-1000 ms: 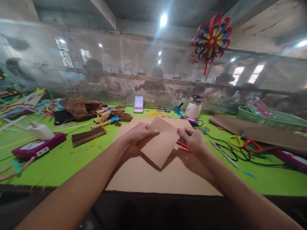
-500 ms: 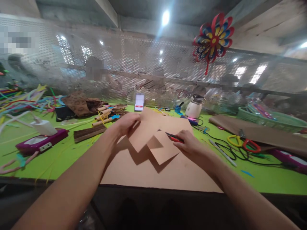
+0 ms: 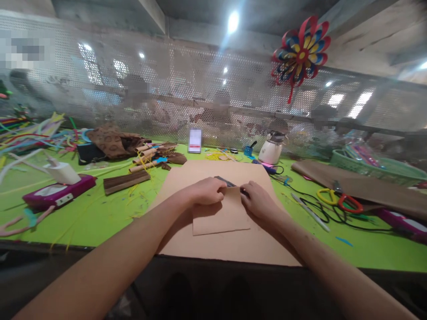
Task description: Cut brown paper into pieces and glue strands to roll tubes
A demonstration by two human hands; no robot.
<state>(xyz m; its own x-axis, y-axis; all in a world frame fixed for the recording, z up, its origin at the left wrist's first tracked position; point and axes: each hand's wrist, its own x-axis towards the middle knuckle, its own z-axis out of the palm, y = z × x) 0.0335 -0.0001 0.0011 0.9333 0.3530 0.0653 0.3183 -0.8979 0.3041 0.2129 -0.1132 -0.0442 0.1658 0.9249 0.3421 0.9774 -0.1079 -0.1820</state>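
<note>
In the head view I see the small brown paper piece (image 3: pixel 221 220) over the big brown sheet (image 3: pixel 196 246), and it could crease or slip if my two hands tug unevenly, or snag on the dark flat thing (image 3: pixel 224 180) just past it. My left hand (image 3: pixel 208 191) bends over its far left edge, curled fingers pinching it; my right hand (image 3: pixel 257 198) curls at the far right corner, but I can't tell if it grips.
</note>
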